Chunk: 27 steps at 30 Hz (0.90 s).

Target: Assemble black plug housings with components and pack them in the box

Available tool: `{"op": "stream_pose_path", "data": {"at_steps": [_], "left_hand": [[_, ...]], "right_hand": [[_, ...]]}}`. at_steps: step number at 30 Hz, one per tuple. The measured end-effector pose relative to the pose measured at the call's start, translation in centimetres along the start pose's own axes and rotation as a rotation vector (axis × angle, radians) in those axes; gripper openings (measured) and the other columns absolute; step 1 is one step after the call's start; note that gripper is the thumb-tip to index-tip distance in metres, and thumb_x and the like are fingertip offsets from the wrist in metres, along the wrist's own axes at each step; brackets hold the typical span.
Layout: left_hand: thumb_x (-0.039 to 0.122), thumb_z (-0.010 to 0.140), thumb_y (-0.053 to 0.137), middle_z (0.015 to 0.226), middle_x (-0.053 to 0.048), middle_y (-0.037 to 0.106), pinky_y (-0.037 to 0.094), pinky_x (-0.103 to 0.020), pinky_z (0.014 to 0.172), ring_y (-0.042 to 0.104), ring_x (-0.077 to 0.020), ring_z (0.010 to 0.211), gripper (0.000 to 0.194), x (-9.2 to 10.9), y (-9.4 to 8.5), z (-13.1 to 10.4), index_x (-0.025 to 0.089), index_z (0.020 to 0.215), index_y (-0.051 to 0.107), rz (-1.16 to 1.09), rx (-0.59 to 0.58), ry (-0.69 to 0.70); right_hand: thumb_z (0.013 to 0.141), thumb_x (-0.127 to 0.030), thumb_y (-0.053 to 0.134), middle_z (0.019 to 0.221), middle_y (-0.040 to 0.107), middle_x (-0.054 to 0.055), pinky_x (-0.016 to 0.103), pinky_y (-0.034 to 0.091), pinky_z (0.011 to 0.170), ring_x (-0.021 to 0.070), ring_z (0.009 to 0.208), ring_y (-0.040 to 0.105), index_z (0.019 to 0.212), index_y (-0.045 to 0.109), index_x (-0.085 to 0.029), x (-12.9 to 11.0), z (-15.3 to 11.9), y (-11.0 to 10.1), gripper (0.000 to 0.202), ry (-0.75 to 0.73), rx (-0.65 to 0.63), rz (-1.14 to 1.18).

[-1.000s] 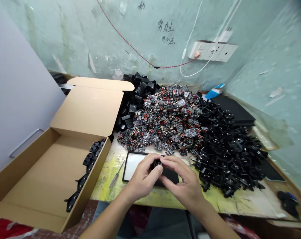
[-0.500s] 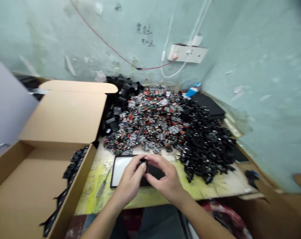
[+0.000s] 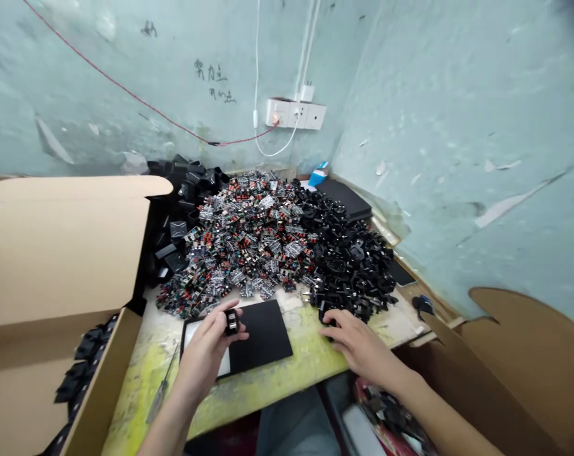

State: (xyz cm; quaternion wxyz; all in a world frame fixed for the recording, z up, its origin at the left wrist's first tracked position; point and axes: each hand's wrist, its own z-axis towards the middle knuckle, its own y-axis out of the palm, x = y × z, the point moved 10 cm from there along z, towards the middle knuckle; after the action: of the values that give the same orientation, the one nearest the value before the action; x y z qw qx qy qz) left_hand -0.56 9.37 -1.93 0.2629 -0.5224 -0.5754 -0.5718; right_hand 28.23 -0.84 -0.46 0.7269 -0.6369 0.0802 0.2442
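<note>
Two hands apart: left hand (image 3: 205,347) grips black housing (image 3: 230,322); right hand (image 3: 362,347) at plug pile (image 3: 346,256), grip unclear. Step seems part-picking; next move needs clean single-piece pinch.

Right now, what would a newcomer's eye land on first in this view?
Probably the heap of small circuit boards mid-table, with black pronged parts piled on its right. Then the left hand, holding a small black housing nearer the viewer, and the open cardboard box far left.

Cardboard box (image 3: 63,259) matt brown, smooth; black plastic casings (image 3: 177,229) glossy, near tabletop's (image 3: 249,392) back edge; tabletop scuffed, rough; black sheet (image 3: 262,335) matt, smooth.
</note>
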Motion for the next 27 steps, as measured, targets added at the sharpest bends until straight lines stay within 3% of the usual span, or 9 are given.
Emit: {"op": "stream_pose_path", "data": {"at_steps": [3,8,13,16,22,27], "left_hand": [[0.052,0.091,0.077,0.114,-0.014,0.071,0.062,-0.047,0.093,0.07,-0.0243,0.095,0.054,-0.8,1.9,0.0,0.015,0.129,0.072,-0.118,-0.08,-0.04],[0.045,0.095,0.075,0.108,-0.01,0.068,0.062,-0.045,0.085,0.071,-0.0221,0.089,0.038,-1.5,3.2,-0.7,0.017,0.12,0.071,-0.206,-0.172,-0.028],[0.045,0.094,0.077,0.101,-0.005,0.064,0.061,-0.036,0.07,0.07,-0.0183,0.079,0.034,-2.3,3.3,-1.4,0.02,0.115,0.066,-0.3,-0.201,0.001],[0.045,0.089,0.082,0.098,-0.003,0.063,0.058,-0.029,0.062,0.066,-0.0144,0.072,0.036,-3.0,3.2,-1.7,0.02,0.108,0.065,-0.301,-0.197,0.014],[0.043,0.081,0.091,0.099,-0.004,0.064,0.058,-0.026,0.061,0.063,-0.0139,0.077,0.042,-3.6,2.6,-2.2,0.018,0.106,0.067,-0.215,-0.126,0.04],[0.044,0.083,0.089,0.1,-0.004,0.065,0.057,-0.026,0.062,0.066,-0.0146,0.077,0.041,-2.1,0.3,-2.2,0.018,0.106,0.067,-0.238,-0.012,0.092]], "right_hand": [[0.083,0.0,0.062,0.12,0.069,0.008,0.046,0.061,0.094,0.0279,0.107,0.069,0.103,0.077,-0.028,1.0,-0.3,0.4,0.038,-0.055,0.023,0.008],[0.092,-0.024,0.07,0.11,0.067,0.008,0.041,0.062,0.09,0.0267,0.103,0.071,0.095,0.079,-0.026,0.2,1.9,0.6,0.009,-0.055,0.127,0.283],[0.097,-0.032,0.068,0.114,0.072,0.011,0.043,0.061,0.096,0.0267,0.107,0.072,0.086,0.076,-0.023,-2.8,4.9,1.1,0.016,-0.079,0.266,0.48],[0.101,-0.038,0.066,0.121,0.077,0.012,0.044,0.062,0.097,0.0273,0.111,0.075,0.093,0.073,-0.023,-4.4,6.4,2.7,0.018,-0.013,0.349,0.651],[0.097,-0.049,0.073,0.106,0.083,0.011,0.034,0.069,0.072,0.0272,0.09,0.081,0.105,0.077,-0.022,-8.3,7.7,6.2,0.028,0.145,0.359,0.911],[0.097,-0.045,0.07,0.134,0.077,0.012,0.043,0.066,0.096,0.03,0.118,0.076,0.134,0.075,-0.024,-10.3,8.0,7.2,0.042,0.162,0.235,0.883]]}}
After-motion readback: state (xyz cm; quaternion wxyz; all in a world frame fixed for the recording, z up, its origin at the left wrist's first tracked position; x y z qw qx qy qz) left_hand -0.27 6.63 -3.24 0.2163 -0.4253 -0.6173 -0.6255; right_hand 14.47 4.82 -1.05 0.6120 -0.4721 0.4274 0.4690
